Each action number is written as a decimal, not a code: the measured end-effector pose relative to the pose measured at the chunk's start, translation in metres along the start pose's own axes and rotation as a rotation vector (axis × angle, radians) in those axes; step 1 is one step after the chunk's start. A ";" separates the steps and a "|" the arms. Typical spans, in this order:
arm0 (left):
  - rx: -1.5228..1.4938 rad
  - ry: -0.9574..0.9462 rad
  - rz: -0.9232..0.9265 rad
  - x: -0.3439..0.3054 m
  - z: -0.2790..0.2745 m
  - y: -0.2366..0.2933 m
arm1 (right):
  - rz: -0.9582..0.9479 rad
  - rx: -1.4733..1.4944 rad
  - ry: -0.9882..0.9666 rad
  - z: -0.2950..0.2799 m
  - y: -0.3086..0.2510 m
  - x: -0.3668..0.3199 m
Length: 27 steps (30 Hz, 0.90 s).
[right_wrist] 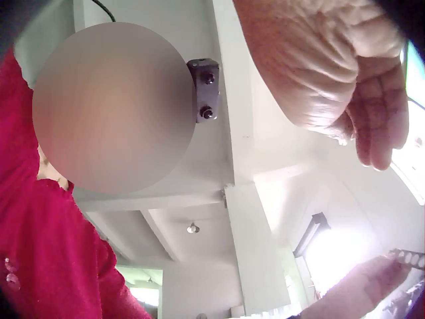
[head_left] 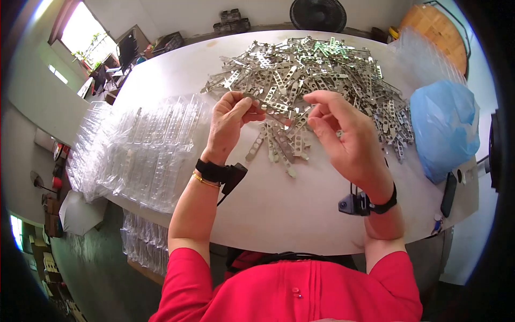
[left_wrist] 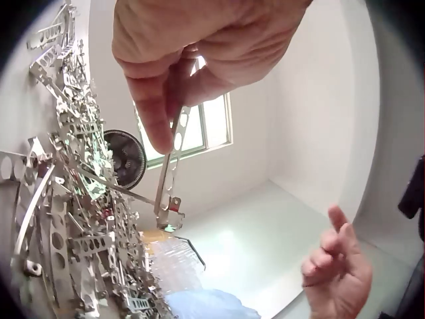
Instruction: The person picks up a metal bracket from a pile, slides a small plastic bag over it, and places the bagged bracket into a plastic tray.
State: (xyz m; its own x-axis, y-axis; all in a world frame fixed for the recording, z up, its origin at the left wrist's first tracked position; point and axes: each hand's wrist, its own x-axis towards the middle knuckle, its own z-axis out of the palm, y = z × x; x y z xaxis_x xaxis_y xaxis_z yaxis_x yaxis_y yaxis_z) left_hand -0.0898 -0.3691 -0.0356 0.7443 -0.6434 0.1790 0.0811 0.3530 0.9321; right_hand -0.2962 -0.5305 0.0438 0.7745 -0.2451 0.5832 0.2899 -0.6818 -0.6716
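Observation:
My left hand [head_left: 228, 121] pinches one end of a thin perforated metal strip [left_wrist: 177, 139] between thumb and fingers, over the near edge of the pile. In the left wrist view the strip's far end has a small bracket with a reddish spot. Facing it, my right hand [head_left: 346, 134] hovers apart with its fingers loosely bent and nothing held. The right wrist view shows its fingers [right_wrist: 378, 126] extended. A big heap of similar metal strips [head_left: 322, 70] spreads under and beyond both hands, with several strips fanned out toward me.
Stacked clear plastic trays [head_left: 155, 155] cover the table's left side. To the right sit a blue plastic bag [head_left: 445, 129] and more clear plastic [head_left: 424, 53], with a dark phone-like object [head_left: 449, 194] near the edge. A black fan [head_left: 318, 15] stands behind the table [head_left: 257, 214].

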 end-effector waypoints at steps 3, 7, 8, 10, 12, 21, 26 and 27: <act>-0.050 0.001 -0.019 -0.003 0.001 -0.005 | 0.081 -0.102 -0.107 0.009 0.020 0.004; -0.163 -0.009 -0.063 -0.003 -0.003 -0.012 | 0.092 -0.211 -0.181 0.020 0.043 0.003; -0.165 -0.009 -0.063 -0.003 -0.003 -0.014 | 0.098 -0.166 -0.181 0.022 0.046 0.003; -0.210 -0.054 -0.090 -0.005 -0.002 -0.013 | 0.105 -0.121 -0.182 0.025 0.051 0.002; -0.223 -0.066 -0.105 -0.005 -0.002 -0.016 | 0.121 -0.070 -0.175 0.027 0.054 0.002; -0.197 -0.132 -0.177 -0.007 -0.002 -0.019 | 0.152 -0.074 -0.270 0.025 0.054 0.005; -0.156 -0.163 -0.225 -0.011 0.001 -0.014 | 0.113 -0.102 -0.291 0.021 0.050 0.007; -0.155 -0.144 -0.222 -0.012 0.002 -0.012 | 0.133 -0.138 -0.302 0.018 0.049 0.007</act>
State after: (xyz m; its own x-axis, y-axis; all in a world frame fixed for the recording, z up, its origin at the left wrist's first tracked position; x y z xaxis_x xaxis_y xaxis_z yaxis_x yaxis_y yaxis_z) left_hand -0.1014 -0.3668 -0.0485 0.5967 -0.8019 0.0294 0.3393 0.2854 0.8963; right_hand -0.2660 -0.5533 0.0068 0.9377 -0.1369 0.3193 0.1127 -0.7495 -0.6524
